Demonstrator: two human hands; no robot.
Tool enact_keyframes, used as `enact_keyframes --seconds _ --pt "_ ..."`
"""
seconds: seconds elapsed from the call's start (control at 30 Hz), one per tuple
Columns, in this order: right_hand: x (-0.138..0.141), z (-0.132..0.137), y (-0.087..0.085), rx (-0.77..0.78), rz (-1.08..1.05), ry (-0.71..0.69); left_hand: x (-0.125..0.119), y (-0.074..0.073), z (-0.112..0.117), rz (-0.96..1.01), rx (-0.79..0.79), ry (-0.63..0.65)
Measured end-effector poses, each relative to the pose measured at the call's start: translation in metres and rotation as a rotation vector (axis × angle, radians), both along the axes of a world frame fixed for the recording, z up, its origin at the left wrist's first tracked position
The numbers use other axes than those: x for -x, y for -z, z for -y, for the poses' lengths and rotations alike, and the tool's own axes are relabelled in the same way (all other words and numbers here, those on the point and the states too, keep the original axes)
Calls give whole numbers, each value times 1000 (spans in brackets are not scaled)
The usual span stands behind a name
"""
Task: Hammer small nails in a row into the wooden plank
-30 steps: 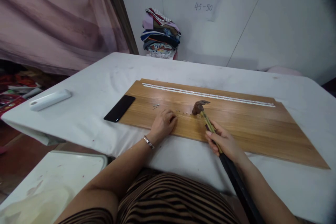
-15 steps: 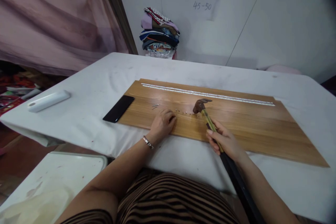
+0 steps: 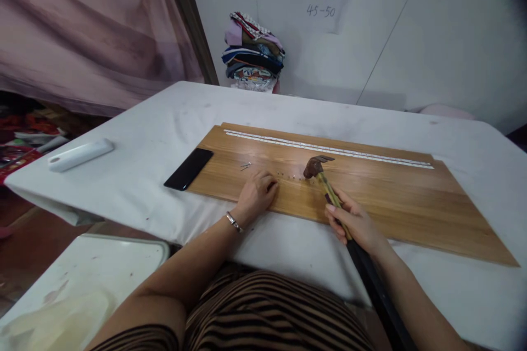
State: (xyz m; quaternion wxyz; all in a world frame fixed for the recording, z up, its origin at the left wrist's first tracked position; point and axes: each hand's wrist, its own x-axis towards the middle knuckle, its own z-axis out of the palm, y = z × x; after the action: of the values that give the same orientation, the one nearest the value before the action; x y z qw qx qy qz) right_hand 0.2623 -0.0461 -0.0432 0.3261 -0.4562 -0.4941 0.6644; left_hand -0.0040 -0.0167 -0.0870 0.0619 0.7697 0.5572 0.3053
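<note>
My right hand (image 3: 354, 218) is wrapped round the handle of a claw hammer (image 3: 315, 167). Its rusty head is over the middle of a wooden board (image 3: 370, 197); whether it touches the wood I cannot tell. Several small nails (image 3: 293, 177) form a short row between the hammer head and my left hand (image 3: 258, 193). That hand rests on the board's near part, fingers curled in; what they hold, if anything, is hidden. A few loose nails (image 3: 246, 165) lie just beyond it, to the left.
A black phone-like slab (image 3: 188, 169) lies across the board's left end. Two white measuring strips (image 3: 329, 149) run along the far side. On the white-covered table (image 3: 144, 120) is a long white object (image 3: 81, 154). Folded clothes (image 3: 253, 55) are stacked behind; a white stool (image 3: 119, 258) stands lower left.
The view has shifted slightly, moving the scene a little to the right. Both hands and the hammer keep nearly the same places over the board.
</note>
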Motion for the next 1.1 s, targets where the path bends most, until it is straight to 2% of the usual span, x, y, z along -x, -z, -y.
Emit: enact_keyframes --seconds 0.53,0.8,1.1 --pt "0 -2 3 -4 -9 -26 -1 -2 0 -6 11 -1" --pt "0 1 -3 -6 -17 6 1 3 -1 -1 -7 6" --pt "2 -1 1 10 4 -14 -1 0 0 -9 -15 5"
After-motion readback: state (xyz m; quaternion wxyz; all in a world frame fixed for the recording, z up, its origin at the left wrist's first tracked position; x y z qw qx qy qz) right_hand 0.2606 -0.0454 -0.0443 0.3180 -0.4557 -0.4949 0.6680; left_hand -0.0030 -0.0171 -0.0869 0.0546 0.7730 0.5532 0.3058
